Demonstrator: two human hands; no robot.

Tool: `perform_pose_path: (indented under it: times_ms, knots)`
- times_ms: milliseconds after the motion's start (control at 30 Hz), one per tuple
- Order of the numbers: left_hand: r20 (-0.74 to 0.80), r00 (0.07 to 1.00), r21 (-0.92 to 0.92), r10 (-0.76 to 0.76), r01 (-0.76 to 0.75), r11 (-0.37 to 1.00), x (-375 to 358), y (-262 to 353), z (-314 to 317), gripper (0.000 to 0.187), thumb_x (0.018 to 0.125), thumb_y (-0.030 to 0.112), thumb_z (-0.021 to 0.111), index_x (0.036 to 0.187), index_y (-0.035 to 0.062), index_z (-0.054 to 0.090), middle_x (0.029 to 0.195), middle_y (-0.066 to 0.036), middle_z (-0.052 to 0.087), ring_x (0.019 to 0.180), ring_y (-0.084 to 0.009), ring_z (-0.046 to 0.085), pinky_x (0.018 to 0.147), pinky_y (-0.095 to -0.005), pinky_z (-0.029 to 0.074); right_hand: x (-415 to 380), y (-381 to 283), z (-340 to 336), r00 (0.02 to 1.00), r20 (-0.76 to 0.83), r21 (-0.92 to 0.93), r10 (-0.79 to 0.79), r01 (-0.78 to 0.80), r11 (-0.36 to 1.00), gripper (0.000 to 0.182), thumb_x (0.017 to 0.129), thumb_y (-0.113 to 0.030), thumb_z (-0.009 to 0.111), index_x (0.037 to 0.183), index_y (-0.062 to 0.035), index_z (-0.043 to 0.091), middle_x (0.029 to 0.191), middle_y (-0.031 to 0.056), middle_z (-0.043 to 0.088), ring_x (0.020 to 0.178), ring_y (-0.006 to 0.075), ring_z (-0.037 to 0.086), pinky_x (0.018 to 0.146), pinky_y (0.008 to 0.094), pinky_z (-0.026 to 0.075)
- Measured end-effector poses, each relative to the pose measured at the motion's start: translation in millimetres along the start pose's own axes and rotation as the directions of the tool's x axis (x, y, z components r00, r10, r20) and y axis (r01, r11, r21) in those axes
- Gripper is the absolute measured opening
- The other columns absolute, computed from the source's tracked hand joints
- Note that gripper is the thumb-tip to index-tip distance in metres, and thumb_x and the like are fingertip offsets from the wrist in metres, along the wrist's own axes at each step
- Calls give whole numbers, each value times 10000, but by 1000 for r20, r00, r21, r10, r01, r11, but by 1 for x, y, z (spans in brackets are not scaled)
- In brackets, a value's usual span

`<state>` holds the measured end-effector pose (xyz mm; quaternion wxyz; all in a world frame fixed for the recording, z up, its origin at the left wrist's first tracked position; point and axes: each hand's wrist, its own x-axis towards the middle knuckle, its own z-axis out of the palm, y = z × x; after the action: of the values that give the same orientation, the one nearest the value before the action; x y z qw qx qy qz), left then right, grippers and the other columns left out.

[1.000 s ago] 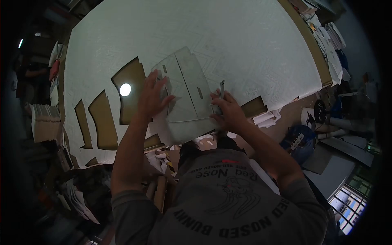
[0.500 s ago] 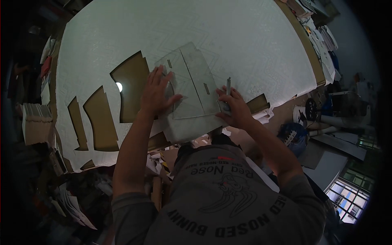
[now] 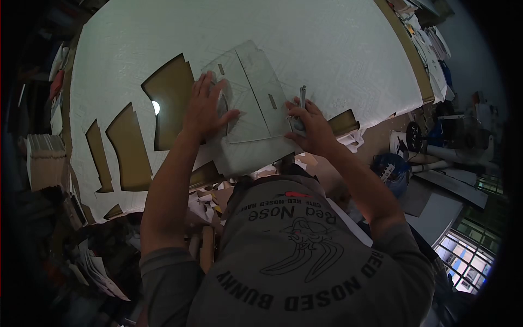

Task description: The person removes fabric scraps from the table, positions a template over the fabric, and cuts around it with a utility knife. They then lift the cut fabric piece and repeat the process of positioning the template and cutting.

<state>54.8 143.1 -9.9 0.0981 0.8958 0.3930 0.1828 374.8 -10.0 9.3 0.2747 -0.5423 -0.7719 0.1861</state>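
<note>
A pale grey pattern template (image 3: 251, 90), with a long dark slit and two short slots, lies on the whitish patterned sheet (image 3: 305, 49). My left hand (image 3: 204, 106) rests flat along the template's left edge, thumb and fingers spread. At the template's right edge, my right hand (image 3: 310, 124) has its fingers closed around a slim metal knife (image 3: 302, 97), whose upper end stands up above the fingers. The knife's lower end is hidden by the hand. Left of my left hand, a large cut-out (image 3: 171, 103) in the sheet shows the brown board underneath.
More cut-outs, one curved (image 3: 129, 147) and one narrow (image 3: 98, 155), lie to the left; a smaller opening (image 3: 343, 122) is at the right. Stacked sheets (image 3: 46, 163) stand beyond the left edge. Paper scraps and a blue object (image 3: 391, 174) lie below the table edge.
The view has shifted slightly, so the table sits higher in the picture. Both hands keep nearly the same places on the template, and the knife stays in my right hand.
</note>
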Motion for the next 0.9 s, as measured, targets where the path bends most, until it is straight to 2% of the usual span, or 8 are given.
perform_pose_path:
  times_ms: [267, 533, 600, 900]
  knots:
    - [16, 1000, 22, -22, 22, 1000, 3, 9, -8, 880, 826, 597, 791, 1528, 147, 508, 1636, -237, 340, 1525, -443, 300, 1242, -552, 283, -2, 2, 3, 1000, -19, 36, 17, -17, 999, 582, 790, -220, 889, 1221, -130, 508, 1502, 90, 606, 1488, 372, 437, 1230, 534, 330]
    - [-11, 1000, 32, 6, -6, 999, 4, 5, -6, 877, 815, 596, 798, 1517, 142, 533, 1622, -235, 368, 1518, -441, 322, 1240, -550, 290, -3, 4, 6, 998, -56, 14, 11, -10, 1000, 613, 754, -260, 911, 1216, -131, 529, 1479, 85, 620, 1458, 355, 479, 1227, 518, 339]
    - [-18, 1000, 29, 9, -8, 1000, 4, 6, -5, 879, 814, 595, 800, 1518, 142, 534, 1621, -235, 372, 1517, -441, 324, 1240, -549, 292, -4, 4, 6, 997, -69, 73, 21, -16, 997, 607, 756, -257, 911, 1213, -135, 530, 1478, 82, 621, 1457, 352, 481, 1228, 514, 337]
    - [-31, 999, 21, 6, -5, 1000, 3, 6, -5, 850, 820, 560, 810, 1507, 135, 546, 1619, -237, 376, 1506, -448, 341, 1225, -550, 321, -4, 4, 7, 999, -40, -24, -12, 11, 1000, 565, 794, -316, 882, 1203, -134, 537, 1497, 77, 605, 1468, 352, 467, 1238, 527, 321]
